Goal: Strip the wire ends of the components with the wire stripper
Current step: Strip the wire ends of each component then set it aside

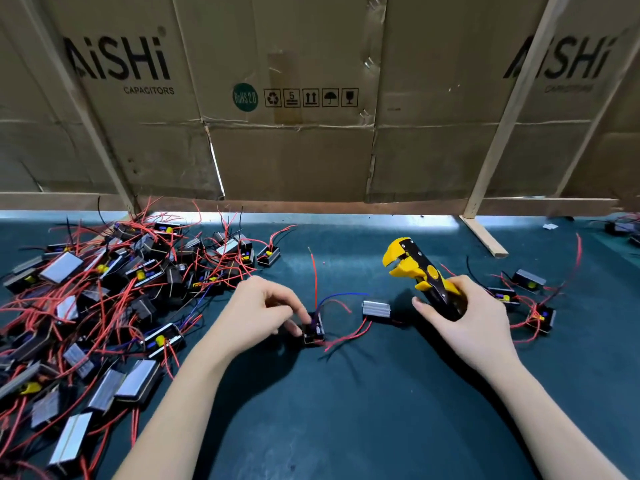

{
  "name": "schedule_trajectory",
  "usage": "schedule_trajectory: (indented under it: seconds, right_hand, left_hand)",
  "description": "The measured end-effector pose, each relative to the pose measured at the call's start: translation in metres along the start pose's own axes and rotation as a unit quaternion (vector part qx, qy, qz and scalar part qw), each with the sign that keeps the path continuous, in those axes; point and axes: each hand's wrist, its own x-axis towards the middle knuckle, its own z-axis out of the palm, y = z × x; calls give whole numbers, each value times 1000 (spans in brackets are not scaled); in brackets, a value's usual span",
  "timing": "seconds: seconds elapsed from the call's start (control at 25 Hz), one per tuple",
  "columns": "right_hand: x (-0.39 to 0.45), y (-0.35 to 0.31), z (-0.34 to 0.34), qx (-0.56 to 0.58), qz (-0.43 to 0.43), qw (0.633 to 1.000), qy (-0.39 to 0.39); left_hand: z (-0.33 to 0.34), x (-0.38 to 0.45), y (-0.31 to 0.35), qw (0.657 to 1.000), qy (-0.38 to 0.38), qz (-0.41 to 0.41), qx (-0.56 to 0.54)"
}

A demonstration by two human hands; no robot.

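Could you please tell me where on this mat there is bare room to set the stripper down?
Bare green mat lies between the forearms, near the front edge, and another patch sits between the component pile and the wire stripper. The left side is crowded; a few wired components lie far right.

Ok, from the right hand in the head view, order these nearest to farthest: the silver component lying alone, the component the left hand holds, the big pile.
1. Silver component, just left of the right hand gripping the wire stripper.
2. Held component, pinched by the left hand, centre of the mat.
3. Pile of components, far left.
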Motion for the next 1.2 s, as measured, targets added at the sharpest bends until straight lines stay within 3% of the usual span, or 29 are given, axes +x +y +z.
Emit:
schedule_trajectory:
  seconds: [0.12, 0.2, 0.32, 0.44, 0.52, 0.6, 0.68, 0.76, 0.88, 1.0, 1.08, 1.16, 1.2]
  right_hand:
    - [-3, -8, 1, 30, -41, 999, 14]
    - [-5, -12, 0, 35, -54, 998, 22]
    - [-5, -13, -1, 41, -42, 998, 23]
    - [-7, -14, -1, 78, -18, 997, 16]
    - [-8, -16, -2, 101, -11, 995, 12]
    - [-9, -17, -3, 114, -10, 993, 13]
    - [-8, -17, -3, 122, -7, 992, 16]
    - [-8, -16, -3, 124, 0, 992, 17]
    - [-8, -17, -3, 126, 6, 992, 23]
    - [-7, -18, -3, 135, 7, 990, 32]
    - [-6, -17, -3, 137, 11, 990, 33]
    - [-6, -17, -4, 135, 10, 990, 31]
    - [-7, -18, -4, 136, 7, 990, 31]
  left_hand:
    - [1, 4, -5, 986, 165, -9, 24]
    - [4, 4, -4, 974, 220, 12, 57]
    - [16, 0, 1, 981, 170, 79, 50]
    - [28, 1, -3, 986, 100, 73, 108]
    - [29, 5, -6, 984, 116, 50, 125]
    - [24, 7, -8, 976, 183, 22, 114]
    - [14, 7, -9, 951, 284, 7, 122]
    - [3, 3, -9, 909, 367, -27, 198]
    - [-5, 1, -4, 873, 423, -69, 233]
    - [6, -6, 13, 832, 489, 65, 252]
    - [27, -7, 23, 834, 420, 205, 294]
    - [52, -1, 26, 866, 222, 308, 325]
    - [63, 2, 26, 873, 116, 320, 348]
